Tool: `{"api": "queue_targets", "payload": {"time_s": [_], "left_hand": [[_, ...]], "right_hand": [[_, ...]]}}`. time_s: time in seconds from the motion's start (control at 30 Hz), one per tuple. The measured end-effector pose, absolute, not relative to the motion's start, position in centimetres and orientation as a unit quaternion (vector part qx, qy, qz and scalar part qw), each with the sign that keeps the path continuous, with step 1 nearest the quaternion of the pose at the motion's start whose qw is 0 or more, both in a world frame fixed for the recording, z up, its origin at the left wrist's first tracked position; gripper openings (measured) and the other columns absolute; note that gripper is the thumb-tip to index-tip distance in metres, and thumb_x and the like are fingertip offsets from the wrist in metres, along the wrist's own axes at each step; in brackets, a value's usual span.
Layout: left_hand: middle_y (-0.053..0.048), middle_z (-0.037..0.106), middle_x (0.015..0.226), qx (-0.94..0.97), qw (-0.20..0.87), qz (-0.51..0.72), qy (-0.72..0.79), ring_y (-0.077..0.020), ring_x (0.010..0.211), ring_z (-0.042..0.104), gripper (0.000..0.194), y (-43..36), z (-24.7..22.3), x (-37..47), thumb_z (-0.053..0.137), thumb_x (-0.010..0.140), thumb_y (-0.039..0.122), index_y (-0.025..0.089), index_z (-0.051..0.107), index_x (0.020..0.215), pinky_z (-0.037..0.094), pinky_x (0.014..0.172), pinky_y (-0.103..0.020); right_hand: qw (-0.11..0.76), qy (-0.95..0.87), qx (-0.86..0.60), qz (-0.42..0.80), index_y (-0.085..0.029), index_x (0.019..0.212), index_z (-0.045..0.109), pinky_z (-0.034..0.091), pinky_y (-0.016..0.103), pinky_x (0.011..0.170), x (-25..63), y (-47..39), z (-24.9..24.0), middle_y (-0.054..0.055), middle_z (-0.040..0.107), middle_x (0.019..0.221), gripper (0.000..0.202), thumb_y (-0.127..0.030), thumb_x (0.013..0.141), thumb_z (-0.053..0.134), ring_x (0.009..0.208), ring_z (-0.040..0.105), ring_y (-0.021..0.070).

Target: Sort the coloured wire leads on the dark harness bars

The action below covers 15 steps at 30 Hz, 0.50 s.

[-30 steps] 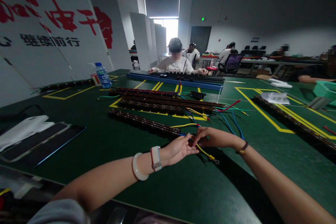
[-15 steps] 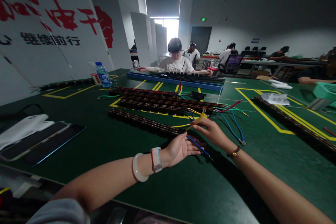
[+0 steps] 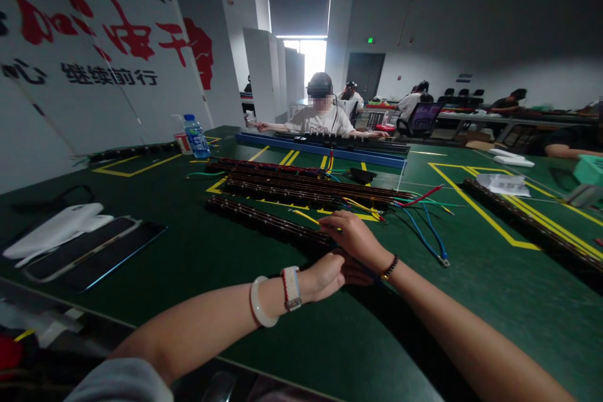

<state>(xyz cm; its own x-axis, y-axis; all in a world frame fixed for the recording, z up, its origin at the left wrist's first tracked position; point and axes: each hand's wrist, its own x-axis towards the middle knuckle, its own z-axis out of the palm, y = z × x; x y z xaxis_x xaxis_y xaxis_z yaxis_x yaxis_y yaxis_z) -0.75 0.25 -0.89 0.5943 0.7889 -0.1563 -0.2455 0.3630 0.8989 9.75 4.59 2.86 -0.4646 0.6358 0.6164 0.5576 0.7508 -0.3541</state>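
Note:
A long dark strip with thin coppery lines [image 3: 264,217] lies on the green table, and its near right end runs under my hands. My right hand [image 3: 355,239] is closed, its thumb and fingers pinching a yellow wire [image 3: 305,217] whose free end points left over the strip. Just below it, my left hand [image 3: 323,276] looks closed at the strip's end; its fingers are partly covered by my right hand, so what they hold is hidden. The two hands touch or overlap.
More dark strips [image 3: 301,188] lie behind, with loose blue wires [image 3: 431,226] and a red wire [image 3: 428,195] at their right end. Phones [image 3: 115,257] are at left, a water bottle [image 3: 196,138] beyond. Another strip [image 3: 532,232] lies right. A person [image 3: 320,113] sits opposite.
My right hand has moved left and down over my left hand, swinging the yellow wire's free end leftward. The left hand has curled in from an open palm. The blue wire there is now hidden.

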Motion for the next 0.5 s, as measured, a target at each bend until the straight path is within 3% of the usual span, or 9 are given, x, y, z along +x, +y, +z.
{"api": "queue_targets", "payload": {"time_s": [0.23, 0.4, 0.5], "left_hand": [[-0.014, 0.065, 0.095, 0.458, 0.779, 0.302, 0.304, -0.0193, 0.087, 0.062, 0.031, 0.7, -1.1, -0.8, 0.039, 0.086, 0.023, 0.008, 0.065, 0.095, 0.043, 0.093, -0.038], [-0.011, 0.064, 0.084, 0.463, 0.773, 0.325, 0.287, -0.0175, 0.077, 0.063, 0.019, 0.3, -0.5, -0.8, 0.045, 0.085, 0.019, 0.009, 0.06, 0.087, 0.045, 0.087, -0.037], [-0.011, 0.063, 0.082, 0.436, 0.785, 0.337, 0.284, -0.0178, 0.074, 0.064, 0.022, 0.2, -0.3, -0.9, 0.038, 0.091, 0.023, 0.008, 0.054, 0.09, 0.045, 0.082, -0.037]], "right_hand": [[0.3, -0.892, -0.339, -0.005, -0.024, 0.108, 0.066, 0.039, 0.023, 0.083, 9.0, 5.2, 2.3, 0.003, 0.06, 0.099, 0.026, -0.032, 0.092, 0.047, 0.09, 0.053, 0.0106], [0.367, -0.866, -0.335, 0.063, -0.022, 0.113, 0.063, 0.042, 0.021, 0.088, 11.7, 3.7, 2.1, 0.004, 0.056, 0.108, 0.029, -0.032, 0.093, 0.044, 0.099, 0.052, 0.009], [0.407, -0.843, -0.344, 0.071, -0.018, 0.103, 0.063, 0.043, 0.02, 0.083, 14.3, 2.8, 1.0, 0.005, 0.056, 0.102, 0.028, -0.035, 0.093, 0.043, 0.094, 0.052, 0.0085]]}}
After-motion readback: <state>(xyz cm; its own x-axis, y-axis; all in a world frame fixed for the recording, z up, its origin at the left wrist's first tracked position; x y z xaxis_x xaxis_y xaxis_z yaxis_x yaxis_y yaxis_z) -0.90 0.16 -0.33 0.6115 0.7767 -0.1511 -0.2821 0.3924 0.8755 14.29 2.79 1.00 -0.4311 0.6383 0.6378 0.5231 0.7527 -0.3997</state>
